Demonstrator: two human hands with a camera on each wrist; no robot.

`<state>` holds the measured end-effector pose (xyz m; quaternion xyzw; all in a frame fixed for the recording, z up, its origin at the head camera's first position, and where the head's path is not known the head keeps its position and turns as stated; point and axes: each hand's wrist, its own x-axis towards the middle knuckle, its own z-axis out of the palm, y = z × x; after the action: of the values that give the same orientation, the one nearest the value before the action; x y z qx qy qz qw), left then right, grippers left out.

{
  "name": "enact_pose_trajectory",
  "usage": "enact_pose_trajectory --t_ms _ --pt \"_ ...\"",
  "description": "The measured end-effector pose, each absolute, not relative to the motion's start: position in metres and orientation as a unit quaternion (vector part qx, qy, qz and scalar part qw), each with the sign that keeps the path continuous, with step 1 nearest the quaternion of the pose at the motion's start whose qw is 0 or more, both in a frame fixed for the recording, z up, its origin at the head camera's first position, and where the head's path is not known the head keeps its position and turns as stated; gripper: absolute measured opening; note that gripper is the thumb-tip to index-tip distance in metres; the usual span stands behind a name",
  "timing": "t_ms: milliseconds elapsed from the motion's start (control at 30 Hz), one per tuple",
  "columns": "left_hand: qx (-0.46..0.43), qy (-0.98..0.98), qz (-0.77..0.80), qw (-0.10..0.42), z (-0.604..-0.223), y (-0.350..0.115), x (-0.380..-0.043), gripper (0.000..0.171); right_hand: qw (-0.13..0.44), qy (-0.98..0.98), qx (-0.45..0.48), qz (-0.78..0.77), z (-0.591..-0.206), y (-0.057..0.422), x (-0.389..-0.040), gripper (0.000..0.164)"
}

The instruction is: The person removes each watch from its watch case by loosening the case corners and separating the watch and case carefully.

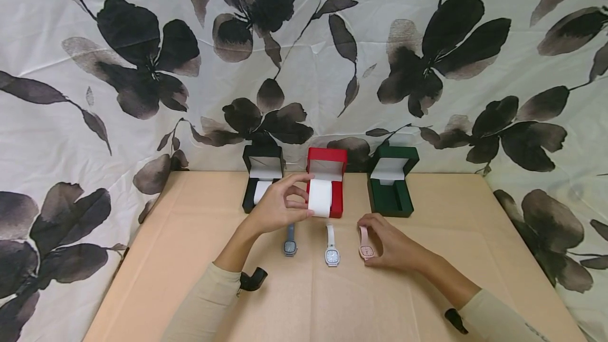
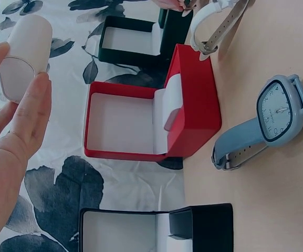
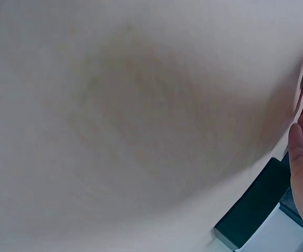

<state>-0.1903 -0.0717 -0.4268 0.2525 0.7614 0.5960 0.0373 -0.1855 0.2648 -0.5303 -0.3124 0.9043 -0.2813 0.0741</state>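
My left hand [image 1: 281,202] holds a white watch cushion [image 1: 320,198] between thumb and fingers, above the front of the open red watch box [image 1: 337,202]. In the left wrist view the cushion [image 2: 29,44] is raised, and another white cushion [image 2: 173,102] sits in the red box. My right hand [image 1: 391,241] holds the pink watch [image 1: 366,250] at its ends, fingers at the strap's far end and thumb near the dial. The right wrist view catches only part of that strap. An open green watch box [image 1: 390,202] stands behind this hand, with no cushion inside.
An open black watch box [image 1: 249,194] with a white cushion [image 1: 262,191] stands at the left. A blue-grey watch [image 1: 290,247] and a white watch [image 1: 332,255] lie on the table [image 1: 328,305] in front of the boxes. Floral cloth [image 1: 332,67] hangs behind.
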Motion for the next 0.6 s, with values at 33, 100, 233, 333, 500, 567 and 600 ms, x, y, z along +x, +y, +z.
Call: enact_pose_trajectory --t_ms 33,100,233,333,500,567,600 --pt "0.252 0.762 0.596 0.038 -0.4271 -0.0718 -0.1904 0.075 0.074 0.905 -0.312 -0.280 -0.5306 0.2648 -0.1855 0.089" --pt "0.253 0.761 0.596 0.039 -0.4269 -0.0720 -0.1906 0.075 0.074 0.906 -0.311 -0.277 -0.5315 0.2650 -0.1856 0.090" --pt "0.253 0.763 0.594 0.039 -0.4268 -0.0727 -0.1906 0.075 0.074 0.908 -0.307 -0.274 -0.5333 0.2656 -0.1857 0.091" --pt "0.254 0.763 0.594 0.039 -0.4267 -0.0730 -0.1907 0.075 0.077 0.907 -0.307 -0.276 -0.5335 0.2654 -0.1855 0.091" --pt "0.256 0.761 0.595 0.038 -0.4274 -0.0730 -0.1916 0.075 0.087 0.907 -0.308 -0.273 -0.5329 0.2649 -0.1851 0.089" --pt "0.256 0.762 0.594 0.037 -0.4276 -0.0732 -0.1917 0.075 0.087 0.908 -0.309 -0.270 -0.5322 0.2650 -0.1848 0.090" --pt "0.256 0.763 0.592 0.035 -0.4276 -0.0733 -0.1918 0.075 0.086 0.908 -0.309 -0.271 -0.5318 0.2651 -0.1848 0.090"
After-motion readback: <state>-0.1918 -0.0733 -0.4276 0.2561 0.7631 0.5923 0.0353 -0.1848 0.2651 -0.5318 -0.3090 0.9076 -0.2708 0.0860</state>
